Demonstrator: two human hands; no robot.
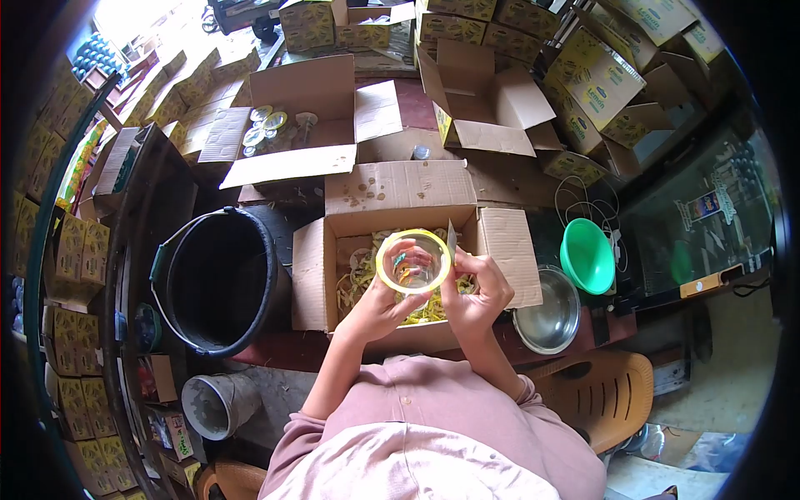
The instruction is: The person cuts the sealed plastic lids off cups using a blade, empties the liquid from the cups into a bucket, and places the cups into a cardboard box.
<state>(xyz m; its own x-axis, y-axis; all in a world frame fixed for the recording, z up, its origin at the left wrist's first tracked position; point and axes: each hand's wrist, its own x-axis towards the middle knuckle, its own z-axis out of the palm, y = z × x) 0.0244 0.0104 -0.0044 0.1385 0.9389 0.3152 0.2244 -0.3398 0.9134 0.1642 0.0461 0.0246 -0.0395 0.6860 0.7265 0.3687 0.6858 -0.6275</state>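
Observation:
In front of my chest, my left hand is wrapped round a clear cup with a yellow rim, its open mouth facing up at me. Close against the cup's right side, my right hand pinches a thin, pointed grey blade that stands upright beside the rim. Its handle, if any, is hidden by the fingers. Below both hands is an open cardboard box with yellow strips scattered inside.
A black bucket stands left, above a grey bin. On the right are a metal bowl and a green bowl. Behind, one open carton holds several yellow-rimmed cups; another carton stands beside it. An orange chair is at right.

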